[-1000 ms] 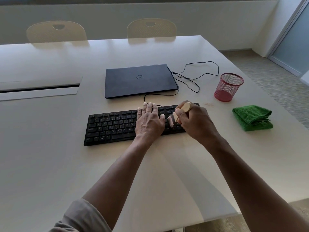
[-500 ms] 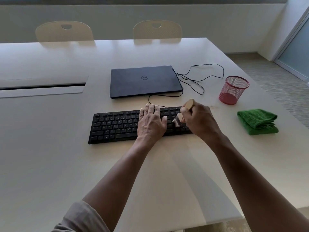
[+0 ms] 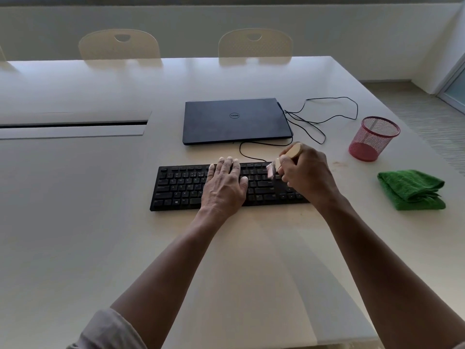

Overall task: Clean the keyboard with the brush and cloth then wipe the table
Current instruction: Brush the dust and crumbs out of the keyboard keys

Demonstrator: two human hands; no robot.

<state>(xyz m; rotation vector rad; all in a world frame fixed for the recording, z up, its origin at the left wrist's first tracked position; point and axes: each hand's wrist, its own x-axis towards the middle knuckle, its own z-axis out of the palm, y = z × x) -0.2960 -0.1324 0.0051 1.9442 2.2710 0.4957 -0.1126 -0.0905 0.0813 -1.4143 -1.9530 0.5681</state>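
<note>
At the far left of the frame a long recessed slot (image 3: pixel 73 125) runs across the white table (image 3: pixel 75 222), and two pale chairs (image 3: pixel 119 44) stand at its far edge along the top. In the middle of the frame lies the black keyboard (image 3: pixel 181 187), its long side across the view. The left hand (image 3: pixel 225 183) rests flat on its central keys, fingers straight and close together. Above it, toward upper centre, sits a closed dark laptop (image 3: pixel 234 120), with a thin black cable (image 3: pixel 327 114) looping off to its right. Just right of the left hand, the right hand (image 3: pixel 308 175) curls round the wooden handle of the brush (image 3: pixel 294 150), whose bristles touch the keys near the keyboard's upper right part. Further right stands a red mesh pen cup (image 3: pixel 373 138), and below it, at the right edge, lies the folded green cloth (image 3: pixel 411 190), apart from the keyboard.
</note>
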